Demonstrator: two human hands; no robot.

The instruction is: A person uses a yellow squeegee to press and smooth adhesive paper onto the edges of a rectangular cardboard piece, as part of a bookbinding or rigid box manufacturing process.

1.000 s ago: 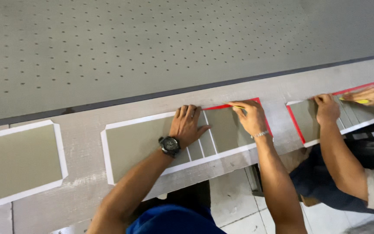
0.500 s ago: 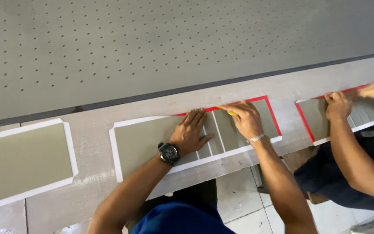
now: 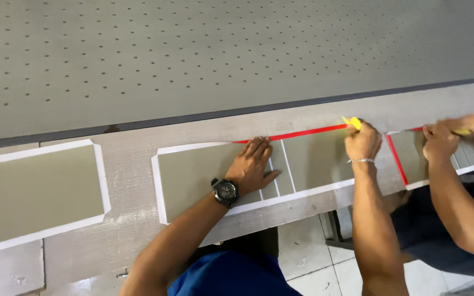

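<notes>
An olive-green panel with a white border lies on the pale wooden bench. My left hand, with a black watch on its wrist, presses flat on the panel's middle, fingers spread over thin white lines. My right hand is at the panel's top right corner and grips a small yellow tool. The tool's tip rests at the end of a red strip that runs along the panel's top edge. My right forearm hides the panel's right edge.
A second green panel lies to the left. On the right, a co-worker's two hands work on another red-edged panel with a yellow tool. A large grey perforated table fills the far side. Tiled floor shows below.
My right hand has slid to the right along the panel's top edge with the yellow tool, up to the corner. My left hand has stayed pressed on the panel.
</notes>
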